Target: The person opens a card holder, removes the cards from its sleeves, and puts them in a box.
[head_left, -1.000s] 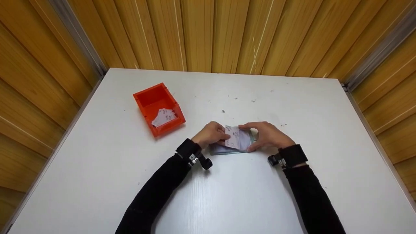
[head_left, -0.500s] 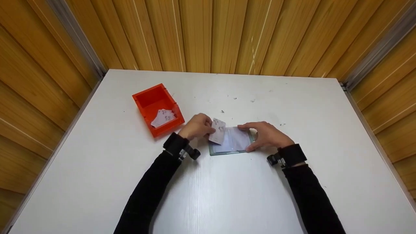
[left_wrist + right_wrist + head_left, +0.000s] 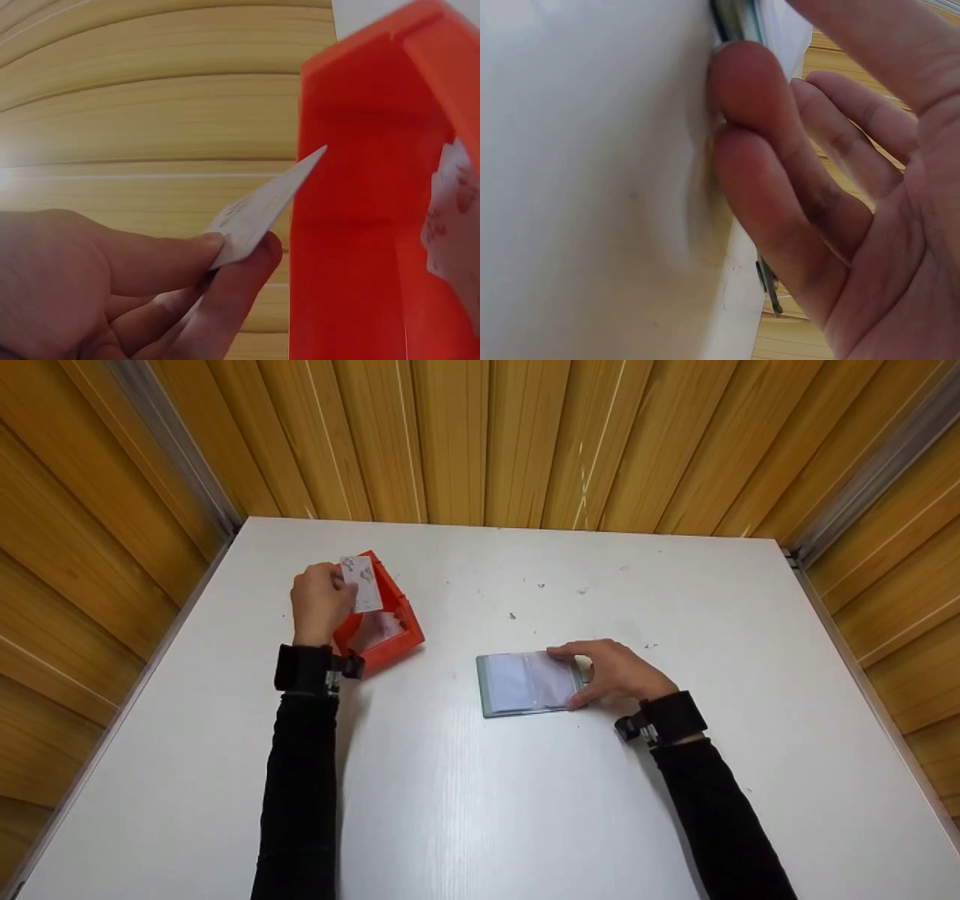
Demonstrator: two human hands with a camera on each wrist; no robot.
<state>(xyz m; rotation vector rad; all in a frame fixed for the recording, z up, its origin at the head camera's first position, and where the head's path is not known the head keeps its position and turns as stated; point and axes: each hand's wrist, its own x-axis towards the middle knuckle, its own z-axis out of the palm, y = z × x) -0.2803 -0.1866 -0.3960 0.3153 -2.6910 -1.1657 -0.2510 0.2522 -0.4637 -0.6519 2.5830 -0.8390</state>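
My left hand pinches a white card with a small printed pattern between thumb and fingers, held over the red plastic bin. In the left wrist view the card is seen nearly edge-on beside the bin's wall. More printed cards lie in a loose pile at one end of the bin. A card album with clear pockets and a green edge lies open on the white table. My right hand grips its right end, thumb at the near edge and fingers at the far edge.
Wood-look panels stand behind the white table and along both sides. Small dark marks dot the tabletop beyond the album.
My left hand has carried the card from above the album leftward and away to the bin, uncovering the album's left side. My right hand has stayed in place.
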